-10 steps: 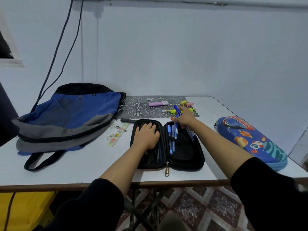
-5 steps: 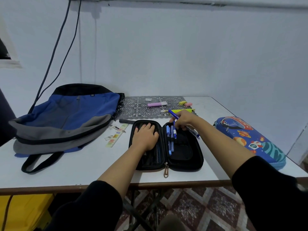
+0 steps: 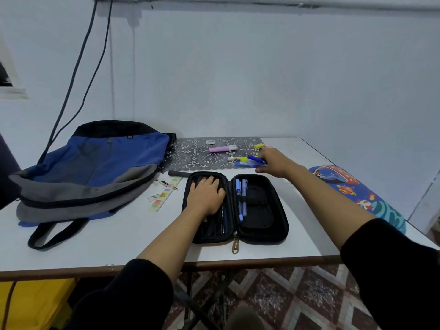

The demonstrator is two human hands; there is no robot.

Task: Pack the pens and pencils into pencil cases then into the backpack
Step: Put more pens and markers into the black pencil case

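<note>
White table (image 3: 107, 239), right hand (image 3: 273, 161), pen (image 3: 256, 160) grip hidden

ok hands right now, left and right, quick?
Left hand: open, flat on the black pencil case.
Right hand: gripping a blue pen at the mat.

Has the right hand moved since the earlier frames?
Yes. The right hand has gone from over the far rim of the black pencil case further back and right, to the loose pens on the grey mat.
</note>
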